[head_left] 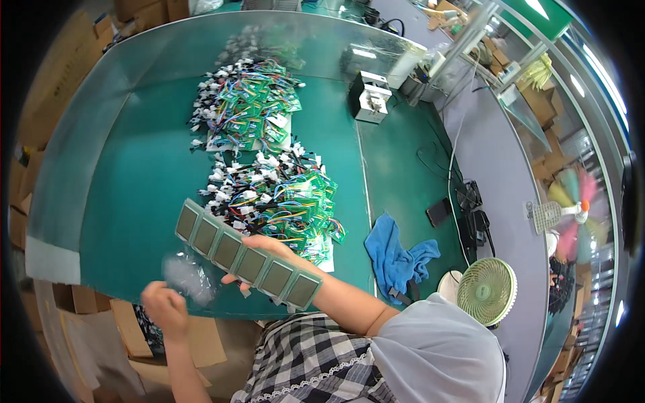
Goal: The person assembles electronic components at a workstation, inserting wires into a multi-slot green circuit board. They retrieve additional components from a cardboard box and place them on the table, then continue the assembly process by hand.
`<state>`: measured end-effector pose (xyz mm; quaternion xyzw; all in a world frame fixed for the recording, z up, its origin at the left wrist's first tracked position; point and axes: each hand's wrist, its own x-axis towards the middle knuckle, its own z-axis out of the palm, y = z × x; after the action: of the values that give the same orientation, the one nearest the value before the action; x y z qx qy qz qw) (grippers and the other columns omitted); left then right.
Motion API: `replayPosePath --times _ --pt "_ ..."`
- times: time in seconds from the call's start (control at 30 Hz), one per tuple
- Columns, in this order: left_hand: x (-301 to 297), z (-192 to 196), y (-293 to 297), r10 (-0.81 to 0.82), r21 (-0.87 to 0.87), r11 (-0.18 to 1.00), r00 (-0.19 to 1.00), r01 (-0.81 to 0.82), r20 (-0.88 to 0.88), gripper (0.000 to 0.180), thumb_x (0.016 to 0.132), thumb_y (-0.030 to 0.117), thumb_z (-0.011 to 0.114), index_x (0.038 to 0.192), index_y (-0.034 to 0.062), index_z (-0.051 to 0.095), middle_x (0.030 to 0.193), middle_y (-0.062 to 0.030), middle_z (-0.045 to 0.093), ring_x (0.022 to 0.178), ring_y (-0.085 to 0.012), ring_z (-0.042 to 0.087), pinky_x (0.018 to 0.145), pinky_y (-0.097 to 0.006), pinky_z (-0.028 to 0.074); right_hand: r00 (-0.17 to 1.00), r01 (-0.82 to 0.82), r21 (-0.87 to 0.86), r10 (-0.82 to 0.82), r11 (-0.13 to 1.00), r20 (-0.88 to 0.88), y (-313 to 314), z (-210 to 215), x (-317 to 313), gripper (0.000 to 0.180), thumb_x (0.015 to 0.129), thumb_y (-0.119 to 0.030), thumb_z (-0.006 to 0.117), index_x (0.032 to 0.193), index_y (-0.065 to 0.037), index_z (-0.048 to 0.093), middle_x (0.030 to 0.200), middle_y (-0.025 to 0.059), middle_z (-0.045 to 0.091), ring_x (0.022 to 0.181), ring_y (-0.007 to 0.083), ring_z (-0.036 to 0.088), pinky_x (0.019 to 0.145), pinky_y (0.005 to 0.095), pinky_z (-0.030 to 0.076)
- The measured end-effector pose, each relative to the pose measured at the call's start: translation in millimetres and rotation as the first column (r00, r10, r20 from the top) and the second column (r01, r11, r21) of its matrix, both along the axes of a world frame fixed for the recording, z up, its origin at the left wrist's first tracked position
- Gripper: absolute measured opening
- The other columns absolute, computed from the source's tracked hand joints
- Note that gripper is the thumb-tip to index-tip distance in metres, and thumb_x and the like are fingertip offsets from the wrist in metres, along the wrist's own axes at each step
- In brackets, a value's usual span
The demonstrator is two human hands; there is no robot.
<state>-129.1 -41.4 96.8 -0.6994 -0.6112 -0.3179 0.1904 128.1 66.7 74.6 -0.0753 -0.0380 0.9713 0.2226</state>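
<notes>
My right hand (277, 250) is closed around a long strip of display panels (252, 263), several grey screens in a row set in a pale green frame. The strip slants over the table's near edge, its screens facing up, and hides part of my fingers. To its left, my left hand (166, 310) has its fingers curled in; what they hold, if anything, is hidden. Crumpled clear plastic (191, 277) lies right beside this hand, and I cannot tell whether they touch. Beyond the strip, a heap of green circuit boards with wires and white connectors (282, 195) covers the table.
Another heap of wired boards (252, 107) lies farther back on the green table (144, 168). A black and silver device (370, 98) stands at the back right. A blue cloth (396, 254), a phone (439, 212) and a green fan (485, 291) are to the right. Cardboard boxes (201, 339) sit below.
</notes>
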Motion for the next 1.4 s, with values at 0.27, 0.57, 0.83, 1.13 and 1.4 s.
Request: replayPosePath --times 0.27,0.57,0.83,1.13,1.4 --pt "-61.6 -184.1 19.8 -0.164 -0.640 0.767 0.975 0.033 -0.147 0.016 0.087 0.021 0.061 0.080 0.0068 0.060 0.101 -0.0111 0.062 0.095 -0.0293 0.057 0.084 -0.043 0.042 0.932 0.096 0.034 -0.078 0.995 -0.353 16.8 27.0 -7.3 0.059 0.097 -0.034 0.053 0.145 -0.004 0.039 0.136 0.0224 0.051 0.119 0.0573 0.050 0.085 0.0630 0.053" --pt "35.5 0.3 32.7 -0.347 -0.082 0.916 0.877 0.393 0.332 0.019 0.083 0.024 0.071 0.080 0.0097 0.058 0.085 -0.0060 0.060 0.076 -0.0271 0.056 0.068 -0.039 0.043 0.962 0.272 0.133 -0.267 0.953 -0.057 41.0 46.2 5.7 0.055 0.096 -0.039 0.052 0.138 -0.003 0.048 0.123 0.0185 0.059 0.108 0.0417 0.063 0.074 0.0474 0.062" --pt "119.5 46.5 42.8 -0.717 -0.410 0.644 0.696 0.647 -0.029 0.039 0.064 0.039 0.080 0.071 0.0154 0.049 0.068 0.0015 0.047 0.066 -0.0157 0.054 0.060 -0.033 0.039 0.942 0.096 0.230 -0.163 0.968 0.292 20.6 40.6 -21.7 0.050 0.093 -0.041 0.059 0.124 -0.003 0.055 0.108 0.0120 0.062 0.094 0.0301 0.070 0.064 0.0345 0.061" --pt "132.2 47.2 35.3 -0.675 -0.410 0.678 0.738 0.610 -0.018 0.037 0.065 0.038 0.080 0.070 0.0145 0.051 0.064 0.0007 0.048 0.062 -0.0170 0.055 0.059 -0.033 0.040 0.923 0.041 0.341 -0.166 0.939 0.346 19.1 38.1 -21.5 0.058 0.091 -0.045 0.061 0.130 -0.004 0.049 0.115 0.0149 0.057 0.098 0.0286 0.067 0.068 0.0358 0.058" --pt "130.5 48.3 31.3 -0.687 -0.441 0.644 0.726 0.626 0.028 0.033 0.070 0.033 0.079 0.071 0.0140 0.052 0.065 0.0000 0.049 0.063 -0.0170 0.056 0.060 -0.033 0.042 0.933 0.013 0.390 -0.151 0.921 0.326 17.8 46.8 -18.1 0.056 0.091 -0.042 0.061 0.131 -0.004 0.049 0.113 0.0123 0.059 0.100 0.0281 0.067 0.071 0.0354 0.058"
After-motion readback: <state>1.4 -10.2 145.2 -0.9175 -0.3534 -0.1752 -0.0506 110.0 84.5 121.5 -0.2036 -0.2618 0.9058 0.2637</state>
